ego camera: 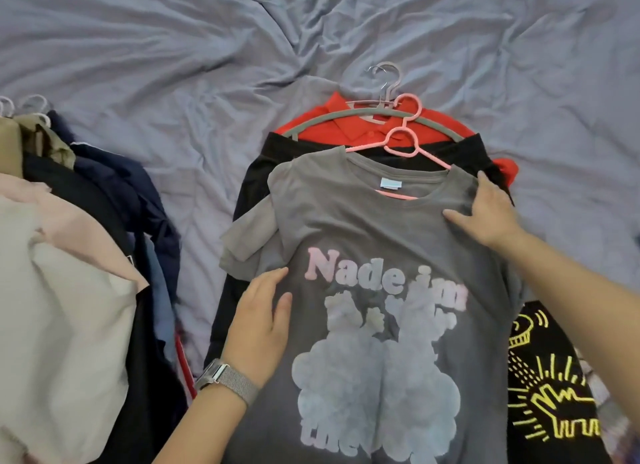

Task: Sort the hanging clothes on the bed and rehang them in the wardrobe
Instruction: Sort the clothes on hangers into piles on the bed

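Where hands press, grey tee (pixel 363 228) reads "Nade"

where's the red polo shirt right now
In the head view the red polo shirt lies centre-right on the bed, at the bottom of the stack under the black garment and grey printed t-shirt.

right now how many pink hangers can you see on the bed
2: one pink hanger lies on the black garment and holds the grey t-shirt; another's pink hook lies over the red polo. More may be buried.

Bare bedsheet (pixel 207 172) between clothes piles (pixel 69 255) — hangers (pixel 398 117) beyond.
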Action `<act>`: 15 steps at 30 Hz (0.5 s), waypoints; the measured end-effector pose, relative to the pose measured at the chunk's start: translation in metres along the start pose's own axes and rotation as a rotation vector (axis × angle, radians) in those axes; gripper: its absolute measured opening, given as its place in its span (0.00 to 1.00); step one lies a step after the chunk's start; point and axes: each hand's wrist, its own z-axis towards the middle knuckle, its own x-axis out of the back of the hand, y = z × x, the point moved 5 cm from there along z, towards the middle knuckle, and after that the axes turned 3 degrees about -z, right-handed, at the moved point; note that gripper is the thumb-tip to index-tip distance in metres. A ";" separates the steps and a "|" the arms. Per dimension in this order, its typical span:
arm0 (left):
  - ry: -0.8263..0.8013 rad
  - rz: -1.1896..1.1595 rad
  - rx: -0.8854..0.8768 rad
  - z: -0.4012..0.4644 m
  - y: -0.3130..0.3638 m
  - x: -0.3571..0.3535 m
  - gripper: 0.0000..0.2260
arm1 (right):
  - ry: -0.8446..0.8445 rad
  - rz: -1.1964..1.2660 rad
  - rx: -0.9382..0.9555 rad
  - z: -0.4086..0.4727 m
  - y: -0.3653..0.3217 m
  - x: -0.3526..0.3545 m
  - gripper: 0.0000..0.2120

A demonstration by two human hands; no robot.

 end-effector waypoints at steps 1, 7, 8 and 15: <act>0.007 0.002 0.009 0.004 -0.002 -0.001 0.16 | 0.002 -0.002 -0.010 0.002 0.000 -0.002 0.43; 0.057 -0.045 -0.010 0.013 0.012 -0.003 0.17 | 0.092 0.206 0.127 -0.053 -0.030 0.011 0.24; 0.085 -0.030 -0.046 0.014 0.019 0.002 0.18 | 0.093 0.266 0.183 -0.073 -0.037 0.019 0.23; 0.047 0.343 -0.280 0.023 0.068 0.042 0.17 | -0.289 0.361 0.299 -0.179 -0.013 0.046 0.33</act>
